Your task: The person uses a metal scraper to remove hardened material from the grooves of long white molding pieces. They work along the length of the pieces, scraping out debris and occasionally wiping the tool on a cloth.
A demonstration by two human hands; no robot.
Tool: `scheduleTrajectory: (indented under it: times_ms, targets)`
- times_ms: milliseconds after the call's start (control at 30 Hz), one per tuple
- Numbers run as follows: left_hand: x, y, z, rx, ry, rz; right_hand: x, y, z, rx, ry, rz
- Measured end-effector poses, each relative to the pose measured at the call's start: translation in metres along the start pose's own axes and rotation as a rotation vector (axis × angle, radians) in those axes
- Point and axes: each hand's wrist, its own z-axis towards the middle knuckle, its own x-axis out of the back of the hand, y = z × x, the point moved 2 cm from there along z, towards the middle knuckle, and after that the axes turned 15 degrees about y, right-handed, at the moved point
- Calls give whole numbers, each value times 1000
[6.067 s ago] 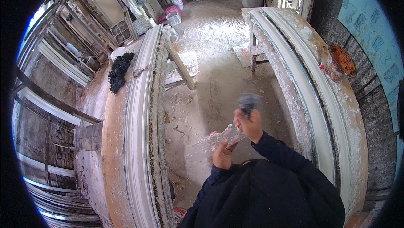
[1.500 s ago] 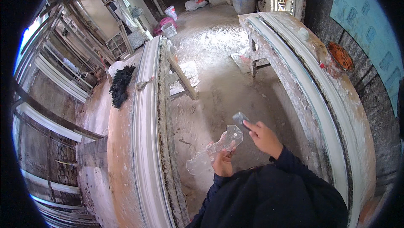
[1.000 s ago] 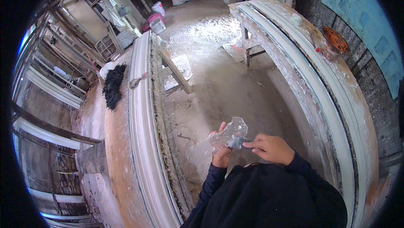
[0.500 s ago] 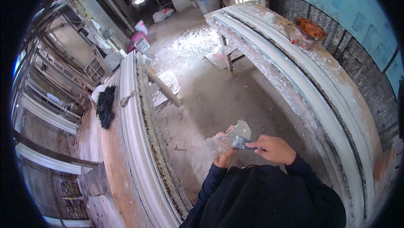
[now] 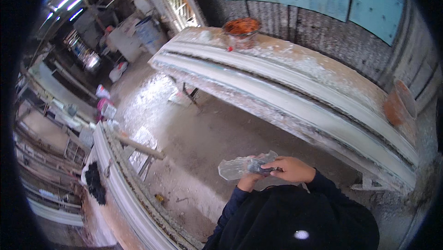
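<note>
In front of my body, my left hand [image 5: 249,182] is closed on a translucent plate with a jagged, notched outline [image 5: 233,168], holding it from below. My right hand [image 5: 296,170] grips a small dark flat scraper [image 5: 257,165], its grey blade laid on the plate's upper face. Its fingers press along the scraper's short handle. Both hands are over the floor between two long benches. Part of the left hand is hidden beneath the plate and the scraper.
Long white plaster mouldings [image 5: 277,94] run along the right bench, with an orange-lined bowl [image 5: 242,27] and an orange bucket [image 5: 399,104] on it. The left bench carries another white moulding [image 5: 121,183] and a black bristly bundle [image 5: 95,183]. Plastic buckets [image 5: 105,104] stand farther off.
My view has swung to the right, toward the right bench. The plate lies flatter and its ridged face shows more; the scraper remains against it in my right hand.
</note>
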Motion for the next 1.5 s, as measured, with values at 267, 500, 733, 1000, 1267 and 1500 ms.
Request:
scheduleTrajectory:
  times_ms: [267, 500, 733, 1000, 1267, 1500]
  targets:
    - [-80, -115, 19, 231, -249, 135, 71, 25, -98, -250, 625, 83]
    - [-149, -124, 33, 427, -427, 133, 108, 79, -231, -733, 1034, 36]
    - [-235, -164, 73, 608, -549, 254, 107, 114, -343, -942, 1652, 1]
    - [-346, -182, 161, 670, -732, 334, 157, 144, -340, -1044, 1770, -106]
    - [-460, -184, 248, 689, -888, 402, 221, 179, -294, -924, 1782, -12]
    - [-655, -220, 259, 409, -1051, 282, 222, 185, -331, -1049, 1868, 111]
